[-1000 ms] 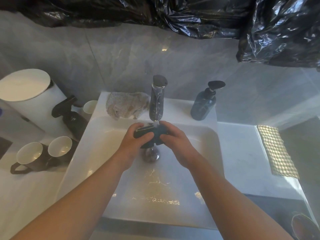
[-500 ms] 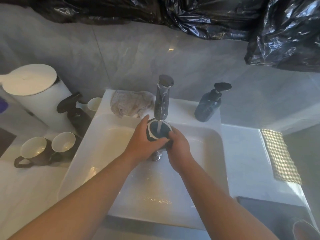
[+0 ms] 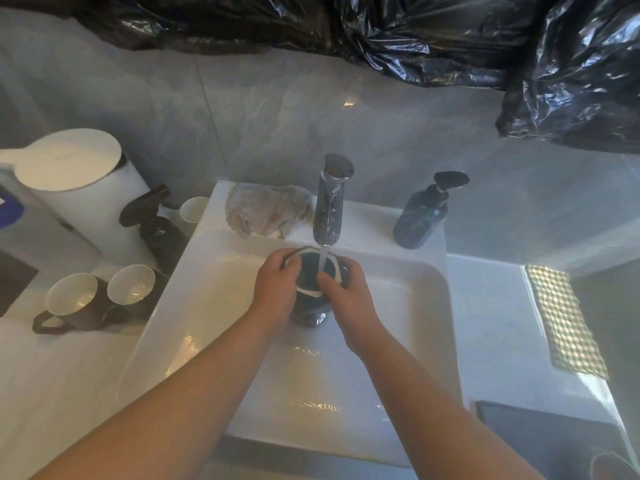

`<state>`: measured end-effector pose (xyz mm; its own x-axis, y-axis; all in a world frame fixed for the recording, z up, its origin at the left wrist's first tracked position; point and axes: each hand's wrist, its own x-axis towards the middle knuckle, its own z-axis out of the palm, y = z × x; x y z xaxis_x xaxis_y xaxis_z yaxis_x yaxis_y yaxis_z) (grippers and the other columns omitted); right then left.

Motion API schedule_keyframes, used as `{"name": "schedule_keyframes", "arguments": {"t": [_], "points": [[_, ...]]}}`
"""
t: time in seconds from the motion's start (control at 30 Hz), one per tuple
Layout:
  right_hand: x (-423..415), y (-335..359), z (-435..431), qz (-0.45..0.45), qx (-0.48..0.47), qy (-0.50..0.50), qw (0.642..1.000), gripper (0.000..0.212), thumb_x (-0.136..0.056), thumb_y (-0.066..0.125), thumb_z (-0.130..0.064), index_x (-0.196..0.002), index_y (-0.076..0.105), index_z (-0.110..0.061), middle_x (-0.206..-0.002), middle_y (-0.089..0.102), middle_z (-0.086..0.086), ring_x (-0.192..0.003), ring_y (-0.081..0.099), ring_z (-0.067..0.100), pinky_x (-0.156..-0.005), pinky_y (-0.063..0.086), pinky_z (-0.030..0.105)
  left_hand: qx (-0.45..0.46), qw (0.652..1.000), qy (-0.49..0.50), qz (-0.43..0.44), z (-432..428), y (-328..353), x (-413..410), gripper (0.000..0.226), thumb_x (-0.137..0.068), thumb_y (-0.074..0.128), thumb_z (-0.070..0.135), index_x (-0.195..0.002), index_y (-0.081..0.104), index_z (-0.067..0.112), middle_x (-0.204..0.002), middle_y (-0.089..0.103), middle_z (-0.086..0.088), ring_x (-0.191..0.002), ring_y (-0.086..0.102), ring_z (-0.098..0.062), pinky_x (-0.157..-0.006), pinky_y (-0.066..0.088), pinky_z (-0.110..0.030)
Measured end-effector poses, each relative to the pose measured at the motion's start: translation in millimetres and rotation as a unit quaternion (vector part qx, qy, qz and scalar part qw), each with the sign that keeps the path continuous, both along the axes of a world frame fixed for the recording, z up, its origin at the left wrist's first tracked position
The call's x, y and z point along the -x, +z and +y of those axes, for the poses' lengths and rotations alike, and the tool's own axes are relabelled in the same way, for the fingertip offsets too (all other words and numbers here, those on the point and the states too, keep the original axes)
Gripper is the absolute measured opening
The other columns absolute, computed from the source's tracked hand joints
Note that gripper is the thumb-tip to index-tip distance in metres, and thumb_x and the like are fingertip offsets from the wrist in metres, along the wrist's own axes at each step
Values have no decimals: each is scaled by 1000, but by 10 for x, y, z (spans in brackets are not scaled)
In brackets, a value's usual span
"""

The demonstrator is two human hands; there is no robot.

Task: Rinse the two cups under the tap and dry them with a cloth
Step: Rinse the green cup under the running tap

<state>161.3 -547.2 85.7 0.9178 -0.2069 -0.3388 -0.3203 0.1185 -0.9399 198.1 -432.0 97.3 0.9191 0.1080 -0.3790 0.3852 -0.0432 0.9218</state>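
Blue cup point(image 3: 311, 276) was upright over the far middle of the sink point(image 3: 445, 306), right below the tap point(image 3: 329, 202). A thin stream of water point(image 3: 322, 259) fell into its mouth. Left hand point(image 3: 277, 289) gripped the cup's left side, fingers curled over the far rim. Right hand point(image 3: 348, 296) held the right side, thumb lying over the near rim and fingers wrapped round the outside. Cup's lower half was hidden by the hands; a shiny drain piece showed just below it, blurred.

Beige cloth point(image 3: 266, 213) lay crumpled on the sink's far ledge, just left of the tap, touching nothing else that could be seen. Dark soap bottle point(image 3: 420, 218) stood on the same ledge, right of the tap.

On the bench point(image 3: 52, 393) to the left: two brown mugs point(image 3: 104, 296) with white insides side by side, upright, near the sink edge. Farther back stood a black spray bottle point(image 3: 156, 226), a small white cup point(image 3: 194, 209) and a white lidded bin point(image 3: 69, 168). A checked cloth point(image 3: 564, 320) lay flat on the right side. Black plastic sheeting point(image 3: 381, 36) hung along the top of the wall.
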Motion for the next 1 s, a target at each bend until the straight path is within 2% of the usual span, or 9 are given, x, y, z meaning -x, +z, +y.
{"name": "schedule_keyframes", "arguments": {"t": [0.2,0.37,0.47,0.57,0.7,0.77,0.9,0.97,1.0], "points": [[-107,-15,53,18,85,-68,994,25,-98,57,-22,-123,57,-15,-111,66,0,-96,65,11,-64,48,12,8,998,-38,-42,6,28,79,32,-97,48,16,-91,69,39,-104,73,2,-101,69,-23,-96,55,-49],[-126,-33,65,64,79,-91,991,28,-102,38,-24,-106,63,-13,-100,68,7,-92,65,24,-69,51,29,17,996,-84,-3,4,91,128,27,-81,56,27,-107,59,34,-112,65,5,-108,64,-21,-95,52,-41],[-124,-26,-48,57,29,1,998,40,-96,35,-35,-108,66,-13,-105,70,13,-97,65,31,-74,51,34,13,998,-48,44,-5,97,115,12,-96,51,24,-94,62,28,-109,67,-6,-100,64,-24,-91,50,-40],[-74,-54,-206,10,-28,155,988,52,-92,47,-40,-141,48,-24,-128,63,9,-111,65,28,-87,54,34,31,993,2,116,45,114,40,37,-100,42,42,-85,66,18,-100,73,-13,-97,68,-33,-100,52,-51],[-7,48,-277,1,114,188,976,51,-94,50,-50,-140,43,-27,-110,63,2,-76,60,15,-59,48,21,107,975,-16,197,76,229,-34,52,-102,37,55,-86,60,11,-84,71,-15,-81,67,-30,-96,52,-51],[-60,80,-268,40,133,153,978,51,-96,40,-60,-132,48,-24,-102,61,-1,-68,52,12,-54,42,22,120,971,-48,199,40,237,-20,48,-101,39,55,-93,65,14,-91,72,-13,-85,67,-28,-93,52,-47],[-172,124,-227,168,128,140,967,82,-91,11,-76,-125,56,-16,-81,54,2,-62,45,15,-48,37,22,145,967,-72,196,-15,205,40,37,-101,45,46,-107,69,19,-106,74,-12,-86,70,-24,-73,55,-33],[-167,137,-231,216,89,128,964,84,-95,4,-73,-127,58,-17,-88,63,7,-73,56,20,-58,50,26,115,977,-81,162,-1,132,34,33,-101,45,43,-108,67,19,-117,72,-14,-91,69,-23,-79,55,-36],[-165,108,-237,215,73,124,966,83,-96,4,-71,-132,58,-18,-106,68,11,-89,64,25,-75,57,33,91,982,-84,144,17,95,25,31,-102,44,43,-109,63,20,-121,70,-14,-96,67,-23,-87,54,-38]]}}
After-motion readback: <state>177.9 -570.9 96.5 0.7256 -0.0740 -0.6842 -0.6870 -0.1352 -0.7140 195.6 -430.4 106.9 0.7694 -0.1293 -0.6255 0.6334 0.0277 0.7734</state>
